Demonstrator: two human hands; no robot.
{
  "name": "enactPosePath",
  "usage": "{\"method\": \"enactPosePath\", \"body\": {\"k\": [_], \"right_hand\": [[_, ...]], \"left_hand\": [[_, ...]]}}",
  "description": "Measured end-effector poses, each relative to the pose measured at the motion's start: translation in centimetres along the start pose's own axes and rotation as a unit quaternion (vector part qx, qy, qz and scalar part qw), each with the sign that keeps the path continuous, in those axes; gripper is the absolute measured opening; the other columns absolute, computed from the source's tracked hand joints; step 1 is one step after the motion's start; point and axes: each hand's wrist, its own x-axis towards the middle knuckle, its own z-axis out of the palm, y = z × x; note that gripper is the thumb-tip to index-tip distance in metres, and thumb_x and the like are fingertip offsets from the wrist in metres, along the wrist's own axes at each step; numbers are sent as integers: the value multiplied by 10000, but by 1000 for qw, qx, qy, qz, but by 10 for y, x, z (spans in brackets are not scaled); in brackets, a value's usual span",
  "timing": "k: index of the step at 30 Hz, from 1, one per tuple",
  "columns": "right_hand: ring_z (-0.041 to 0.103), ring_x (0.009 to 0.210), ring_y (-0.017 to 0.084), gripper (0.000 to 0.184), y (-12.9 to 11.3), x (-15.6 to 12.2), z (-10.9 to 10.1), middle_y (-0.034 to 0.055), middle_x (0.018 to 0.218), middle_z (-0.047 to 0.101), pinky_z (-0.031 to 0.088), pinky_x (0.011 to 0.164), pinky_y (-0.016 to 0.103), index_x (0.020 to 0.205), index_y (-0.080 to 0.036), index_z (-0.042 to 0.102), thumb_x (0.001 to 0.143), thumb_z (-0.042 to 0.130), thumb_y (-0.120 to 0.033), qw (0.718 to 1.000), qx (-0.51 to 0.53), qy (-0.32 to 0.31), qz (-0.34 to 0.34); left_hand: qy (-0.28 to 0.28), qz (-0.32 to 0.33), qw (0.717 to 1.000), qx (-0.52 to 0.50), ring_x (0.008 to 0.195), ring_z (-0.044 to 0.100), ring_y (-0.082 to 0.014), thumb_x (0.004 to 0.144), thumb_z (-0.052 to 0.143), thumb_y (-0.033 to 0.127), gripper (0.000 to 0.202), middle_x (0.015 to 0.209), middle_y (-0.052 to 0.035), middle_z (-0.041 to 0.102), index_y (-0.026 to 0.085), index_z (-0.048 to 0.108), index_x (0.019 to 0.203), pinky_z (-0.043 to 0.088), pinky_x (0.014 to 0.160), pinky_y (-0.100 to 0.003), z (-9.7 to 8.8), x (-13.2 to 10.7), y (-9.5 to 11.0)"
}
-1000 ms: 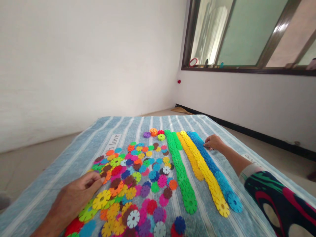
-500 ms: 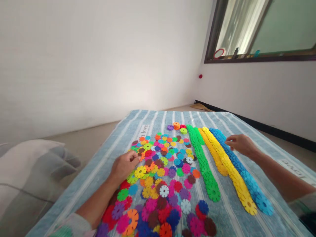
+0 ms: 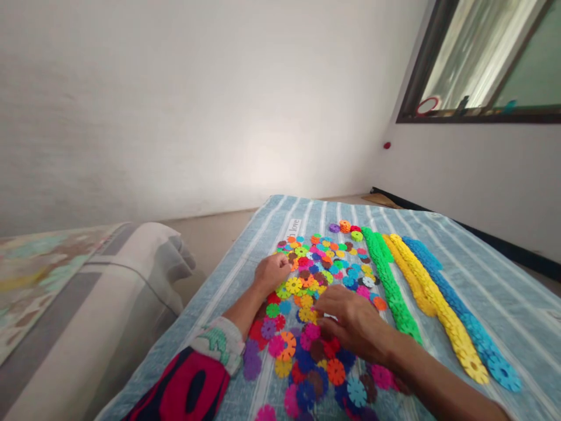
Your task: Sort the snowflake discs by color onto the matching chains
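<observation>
Notched plastic snowflake discs (image 3: 294,285) in many colours lie in a loose heap on the striped cloth (image 3: 228,269). At the heap's left edge rests my left hand (image 3: 272,273), fingers curled closed; whatever they may hold is hidden. My right hand (image 3: 355,318) reaches over the middle of the heap, palm down, with thumb and fingers apart. A white disc (image 3: 331,316) shows in the gap between them. To the right lie long overlapping rows of discs: a green row (image 3: 390,286), a yellow row (image 3: 438,304) and a blue row (image 3: 468,321).
Small stacks of discs, among them an orange stack (image 3: 345,225) and a purple stack (image 3: 334,228), sit at the far end of the cloth. Left of the table is a grey-and-white draped fabric (image 3: 144,263). A white wall (image 3: 197,117) stands behind, with a window (image 3: 473,64) at right.
My right hand has moved left from beside the blue row to over the loose heap. The left hand stays at the heap's edge. The view has turned left.
</observation>
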Motion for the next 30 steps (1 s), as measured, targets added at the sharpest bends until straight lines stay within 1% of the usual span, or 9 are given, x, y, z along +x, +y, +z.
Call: {"method": "enactPosePath", "body": {"k": [3,5,7,11,15,19,23,25,30], "right_hand": [[537,969,203,79,-13,33,20,59,954,628,429,862,327,854,-186,619,890,557,-220,998,-54,-3,-20],[505,1055,243,118,-16,49,30,86,1031,617,423,898,374,918,-174,617,885,579,-281,995,-96,-11,-5],[482,1102,266,176,-19,54,38,96,1056,611,412,925,408,950,-165,616,891,577,-326,992,-126,-26,7],[505,1043,255,195,-29,37,47,77,1006,611,415,901,413,908,-173,611,919,541,-355,988,-141,-57,-2],[518,951,211,170,-32,19,47,40,937,603,411,855,362,882,-192,585,954,488,-313,993,-112,-39,-18],[510,956,216,127,-28,30,47,56,971,598,405,858,351,905,-177,583,935,510,-276,993,-120,0,-5],[510,997,242,145,-30,42,52,72,1009,602,406,872,379,950,-176,593,920,529,-304,990,-143,-18,2],[518,973,245,151,-35,38,55,76,999,606,407,870,390,942,-176,595,920,533,-312,988,-149,-26,4],[521,929,245,123,-45,10,59,73,951,610,389,858,396,950,-192,591,919,547,-303,987,-161,-11,6]], "left_hand": [[-5,-6,1000,-8,623,528,-132,746,542,288,137,629,14,592,197,599,662,341,592,-236,-2,0,0],[-7,-5,1000,-15,626,533,-130,749,548,283,136,634,12,601,192,610,668,348,592,-234,-3,0,0],[-7,-2,1000,-17,633,542,-131,749,556,262,125,642,9,610,187,620,674,352,592,-233,-4,0,0],[-11,-1,1000,-10,647,558,-135,756,574,245,107,671,2,640,186,641,696,355,593,-237,-3,-1,1],[-17,0,1000,1,664,567,-147,760,575,261,118,689,-11,652,187,658,719,354,601,-251,-3,-2,2],[-21,-2,1000,11,662,563,-146,763,562,257,120,682,-9,646,192,650,716,345,596,-251,-3,-2,4],[-19,-1,1000,12,665,566,-144,763,557,245,114,694,-10,652,189,645,718,350,596,-247,-4,-3,4],[-20,2,1000,9,673,573,-143,762,556,238,109,704,-11,659,187,644,721,355,602,-244,-4,-3,4],[-21,0,1000,11,696,590,-153,763,557,244,112,727,-18,673,190,646,721,362,612,-250,-4,-4,5]]}}
